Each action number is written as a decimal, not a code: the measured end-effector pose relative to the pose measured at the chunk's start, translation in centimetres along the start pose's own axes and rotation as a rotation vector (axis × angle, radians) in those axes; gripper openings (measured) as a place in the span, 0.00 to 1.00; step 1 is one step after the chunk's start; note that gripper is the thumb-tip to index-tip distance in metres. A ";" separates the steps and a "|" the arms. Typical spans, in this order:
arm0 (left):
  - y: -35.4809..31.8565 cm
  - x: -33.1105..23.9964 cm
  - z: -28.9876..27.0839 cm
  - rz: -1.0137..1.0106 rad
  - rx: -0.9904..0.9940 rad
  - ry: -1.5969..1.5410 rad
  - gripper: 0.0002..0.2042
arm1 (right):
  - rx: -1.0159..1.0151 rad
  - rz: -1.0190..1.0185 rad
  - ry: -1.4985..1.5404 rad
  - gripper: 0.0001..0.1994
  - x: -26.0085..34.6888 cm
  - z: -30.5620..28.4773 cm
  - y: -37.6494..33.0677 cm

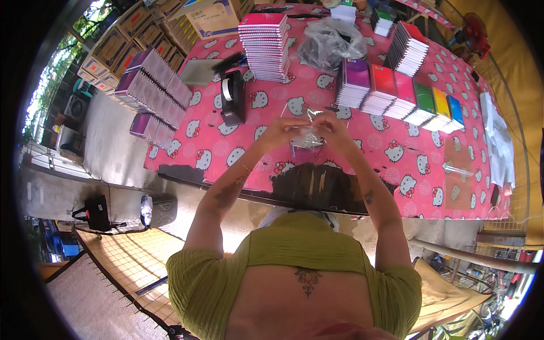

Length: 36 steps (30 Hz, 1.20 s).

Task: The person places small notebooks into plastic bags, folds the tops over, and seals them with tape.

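As hands (pixel 277 134) (pixel 335 131) pinch plastic (pixel 309 139), table edge (pixel 266 199) near, tablecloth (pixel 408 158) open rightward

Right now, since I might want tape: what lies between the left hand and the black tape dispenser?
Only bare pink patterned tablecloth; the head view shows no object between the left hand and the tape dispenser.

beyond hands (pixel 279 132) — seemingly passable between tape dispenser (pixel 232 106), notebooks (pixel 403 92)

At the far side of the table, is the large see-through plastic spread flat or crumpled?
Crumpled: the large see-through plastic lies in a loose heap, with many folds and creases.
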<state>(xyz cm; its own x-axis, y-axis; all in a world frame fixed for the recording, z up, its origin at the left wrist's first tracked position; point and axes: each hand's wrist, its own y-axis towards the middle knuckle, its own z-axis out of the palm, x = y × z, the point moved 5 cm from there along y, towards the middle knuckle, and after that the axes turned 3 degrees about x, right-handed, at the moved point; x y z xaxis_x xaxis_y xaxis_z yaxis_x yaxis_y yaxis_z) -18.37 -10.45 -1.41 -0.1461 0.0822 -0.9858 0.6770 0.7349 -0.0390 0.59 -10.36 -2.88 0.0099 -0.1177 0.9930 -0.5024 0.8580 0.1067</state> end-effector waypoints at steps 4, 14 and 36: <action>-3.7 -6.8 2.0 0.392 -0.197 0.845 0.23 | -0.028 -0.247 -0.473 0.21 5.9 1.6 -2.9; -2.4 -5.7 1.7 0.218 -0.292 0.620 0.11 | -0.108 -0.307 -0.595 0.27 4.2 2.6 -3.7; -13.7 7.7 -19.9 -0.223 -1.283 0.780 0.14 | -0.264 0.091 0.287 0.22 0.8 4.1 -1.5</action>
<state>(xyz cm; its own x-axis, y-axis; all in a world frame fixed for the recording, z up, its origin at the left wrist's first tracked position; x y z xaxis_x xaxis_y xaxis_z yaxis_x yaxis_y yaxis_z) -43.13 -6.55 -5.19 -0.7697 -0.0837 -0.6329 -0.4168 0.8168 0.3989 -2.19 -13.74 -2.43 0.2352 0.0772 0.9689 -0.2736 0.9618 -0.0103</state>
